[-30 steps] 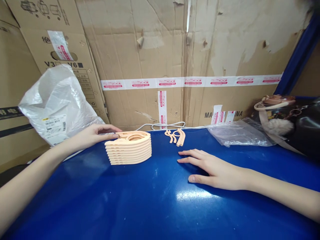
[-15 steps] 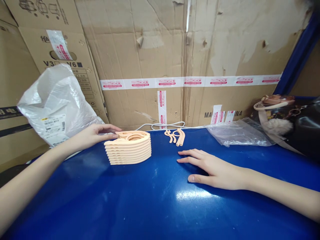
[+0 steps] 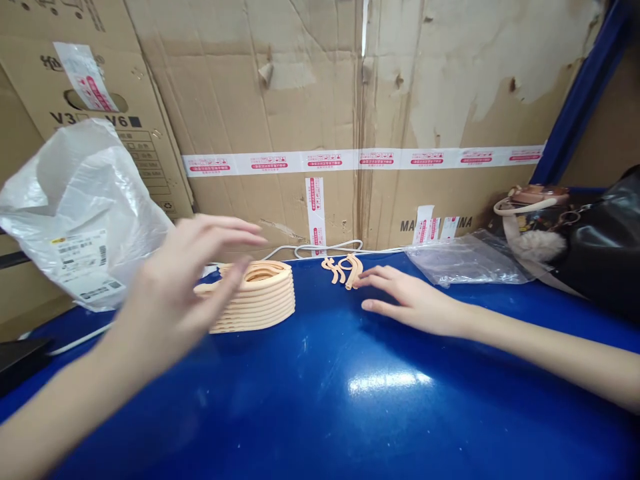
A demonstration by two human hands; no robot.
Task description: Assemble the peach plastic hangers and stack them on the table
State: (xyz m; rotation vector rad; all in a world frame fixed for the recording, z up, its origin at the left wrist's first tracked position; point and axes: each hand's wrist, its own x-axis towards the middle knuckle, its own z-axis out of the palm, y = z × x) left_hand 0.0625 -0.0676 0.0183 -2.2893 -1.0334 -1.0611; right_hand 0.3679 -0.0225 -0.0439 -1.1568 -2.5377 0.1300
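Observation:
A neat stack of peach plastic folding hangers (image 3: pixel 267 297) stands left of centre on the blue tabletop (image 3: pixel 300 400). My left hand (image 3: pixel 185 267), slightly blurred, hovers in front of and over the stack's left part, hiding some of it. Its fingers are apart and hold nothing. Right of the stack lie loose peach pieces: slim curved hook-like parts (image 3: pixel 333 269) and a thicker folded hanger part (image 3: pixel 355 272). My right hand (image 3: pixel 407 300) reaches to this thicker part with thumb and fingers apart. Its fingertips are at the part's near end; whether they touch cannot be made out.
A white plastic bag with a label (image 3: pixel 85 213) leans at left. Cardboard (image 3: pixel 260 113) walls the back, with a white cable (image 3: pixel 325 248) along its foot. At right lie a clear plastic bag (image 3: pixel 465 259) and a black bag (image 3: pixel 600 247).
My left hand has lifted off the stack's back left edge and come nearer, fingers apart. My right hand has moved forward to the loose pieces. The view has shifted slightly right.

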